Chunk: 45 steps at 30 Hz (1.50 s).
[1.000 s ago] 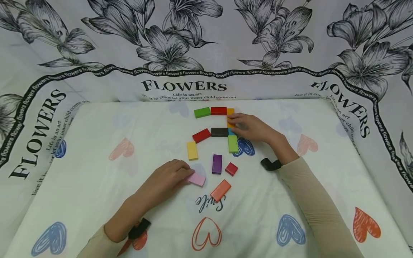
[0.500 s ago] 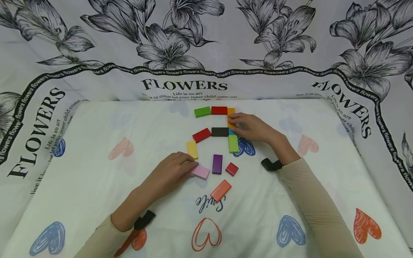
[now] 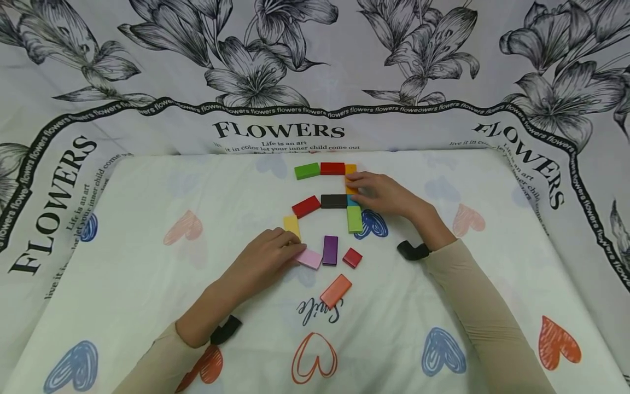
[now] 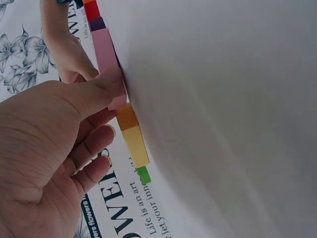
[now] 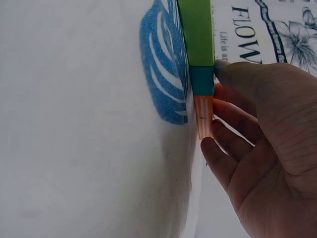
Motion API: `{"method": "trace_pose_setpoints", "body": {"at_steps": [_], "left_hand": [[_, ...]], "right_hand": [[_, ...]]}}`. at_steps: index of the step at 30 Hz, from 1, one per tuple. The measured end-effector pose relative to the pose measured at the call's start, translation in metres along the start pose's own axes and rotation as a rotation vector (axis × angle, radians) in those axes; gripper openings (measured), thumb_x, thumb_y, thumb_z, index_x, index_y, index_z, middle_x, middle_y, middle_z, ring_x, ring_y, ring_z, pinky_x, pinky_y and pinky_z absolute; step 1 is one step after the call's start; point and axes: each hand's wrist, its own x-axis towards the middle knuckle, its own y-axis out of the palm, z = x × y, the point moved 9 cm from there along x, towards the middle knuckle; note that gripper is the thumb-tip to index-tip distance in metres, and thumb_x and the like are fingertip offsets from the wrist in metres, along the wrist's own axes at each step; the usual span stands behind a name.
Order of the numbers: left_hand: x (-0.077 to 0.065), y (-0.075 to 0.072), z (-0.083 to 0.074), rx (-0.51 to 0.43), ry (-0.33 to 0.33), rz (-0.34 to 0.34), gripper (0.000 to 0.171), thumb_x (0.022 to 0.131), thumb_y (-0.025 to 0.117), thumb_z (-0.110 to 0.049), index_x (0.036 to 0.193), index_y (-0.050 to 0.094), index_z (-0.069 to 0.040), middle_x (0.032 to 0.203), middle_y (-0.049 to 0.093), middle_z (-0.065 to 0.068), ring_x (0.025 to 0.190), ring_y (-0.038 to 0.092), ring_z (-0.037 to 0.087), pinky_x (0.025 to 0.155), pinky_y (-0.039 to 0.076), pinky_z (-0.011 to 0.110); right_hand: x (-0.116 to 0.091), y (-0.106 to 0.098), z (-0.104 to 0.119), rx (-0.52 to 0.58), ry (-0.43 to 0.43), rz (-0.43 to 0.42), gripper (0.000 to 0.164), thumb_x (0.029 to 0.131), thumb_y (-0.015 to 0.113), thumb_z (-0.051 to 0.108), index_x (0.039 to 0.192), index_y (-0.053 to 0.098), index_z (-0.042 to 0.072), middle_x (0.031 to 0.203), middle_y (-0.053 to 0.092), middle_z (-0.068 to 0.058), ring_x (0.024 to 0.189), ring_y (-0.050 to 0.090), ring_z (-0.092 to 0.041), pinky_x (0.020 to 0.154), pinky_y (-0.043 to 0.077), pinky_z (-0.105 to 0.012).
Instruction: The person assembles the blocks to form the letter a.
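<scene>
My left hand [image 3: 258, 260] pinches a pink block [image 3: 310, 259] between thumb and fingers, its right end right at a purple block [image 3: 330, 250]. A yellow block [image 3: 291, 222] shows just beyond the knuckles, partly covered by them. My right hand [image 3: 386, 194] rests at the right side of the arrangement, fingertips on an orange block [image 3: 350, 169] and thumb by a small blue block [image 5: 202, 80]. Directly below the blue one lies a light green block [image 3: 354, 220]. A black block [image 3: 333, 201] joins on the left, followed by a slanted red block [image 3: 306, 206].
At the top of the arrangement are another red block [image 3: 332, 168] and a green block [image 3: 307, 171]. Nearer the body lie a small red block [image 3: 352, 258] and a salmon-coloured block [image 3: 336, 291]. A white cloth [image 3: 384, 334] printed with hearts covers the surface.
My left hand has slid the pink block rightward and slightly away from the body, up to the purple block. The right hand has stayed in place.
</scene>
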Motion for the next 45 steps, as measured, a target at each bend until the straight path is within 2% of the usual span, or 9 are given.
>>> {"method": "trace_pose_setpoints", "body": {"at_steps": [9,19,29,45], "left_hand": [[0.0019,0.0003,-0.0030,0.013,0.001,0.003,0.032,0.094,0.081,-0.018,0.126,0.079,-0.016,0.115,0.074,0.000,0.109,0.066,0.019,0.102,0.058,0.035],[0.0060,0.0004,-0.0055,0.018,0.033,-0.016,0.028,0.093,0.082,-0.016,0.121,0.079,-0.013,0.121,0.074,0.000,0.112,0.067,0.019,0.100,0.059,0.034],[0.0075,0.0012,-0.0030,-0.028,0.006,0.003,0.031,0.093,0.082,-0.017,0.123,0.079,-0.012,0.120,0.076,0.002,0.116,0.067,0.021,0.104,0.060,0.035],[0.0079,0.0053,-0.0010,-0.080,-0.035,0.022,0.029,0.095,0.080,-0.018,0.122,0.077,-0.010,0.123,0.072,0.003,0.120,0.063,0.021,0.098,0.062,0.034]], "right_hand": [[-0.0002,0.0006,-0.0002,0.001,-0.003,-0.002,0.048,0.104,0.068,0.024,0.149,0.060,0.008,0.165,0.050,-0.009,0.160,0.036,-0.036,0.132,0.030,-0.056],[-0.0003,0.0010,-0.0013,0.001,0.008,-0.002,0.048,0.105,0.068,0.025,0.149,0.060,0.009,0.165,0.050,-0.007,0.160,0.036,-0.034,0.131,0.032,-0.055],[0.0002,0.0010,-0.0021,-0.001,0.008,-0.004,0.048,0.104,0.068,0.026,0.149,0.061,0.010,0.165,0.050,-0.006,0.160,0.036,-0.033,0.132,0.032,-0.054],[0.0013,0.0021,-0.0034,-0.006,0.016,0.000,0.048,0.104,0.069,0.027,0.149,0.061,0.010,0.165,0.050,-0.006,0.160,0.037,-0.033,0.131,0.032,-0.054]]}}
